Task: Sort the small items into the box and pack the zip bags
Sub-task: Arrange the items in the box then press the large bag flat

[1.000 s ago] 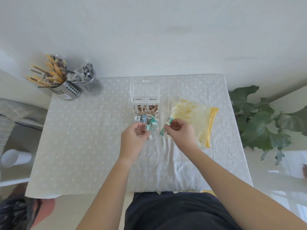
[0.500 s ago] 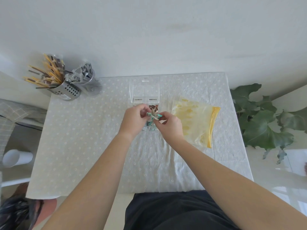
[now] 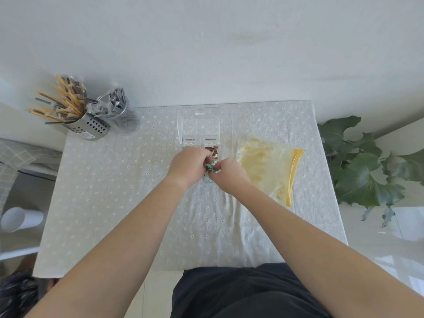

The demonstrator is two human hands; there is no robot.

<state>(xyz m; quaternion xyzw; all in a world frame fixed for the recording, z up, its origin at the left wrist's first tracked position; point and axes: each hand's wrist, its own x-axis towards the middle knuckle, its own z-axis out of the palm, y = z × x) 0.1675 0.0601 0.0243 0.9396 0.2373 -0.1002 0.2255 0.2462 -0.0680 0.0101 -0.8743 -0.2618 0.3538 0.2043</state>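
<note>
Both hands are bunched together right over the near half of the box. The left hand (image 3: 191, 165) is curled shut and the right hand (image 3: 229, 172) is pinched closed, and between them they grip a small teal and white packet (image 3: 210, 167), which I'd guess is one of the little items being sorted. It's too tiny to say more about it.

The bit that matters: the packet sits directly above the clear plastic compartment box (image 3: 198, 134), which runs lengthwise from 6 to 12 o'clock under the fingers, lid flipped open toward 12. So the drop looks basically straight down, no reach needed. Both hands are about equally close; which slot it's meant for I can't tell, since the hands hide most of them. Some brown and silver packets (image 3: 215, 152) peek out of a compartment just past the knuckles at 12.

Off at 3 o'clock from the hands, near the right one, a yellow-printed clear zip bag with a yellow seal strip (image 3: 270, 171) lies flat on the white dotted tabletop (image 3: 114, 191), not packed yet.

Way out at 10 o'clock: a perforated steel cup of wrapped sticks (image 3: 87, 127).
</note>
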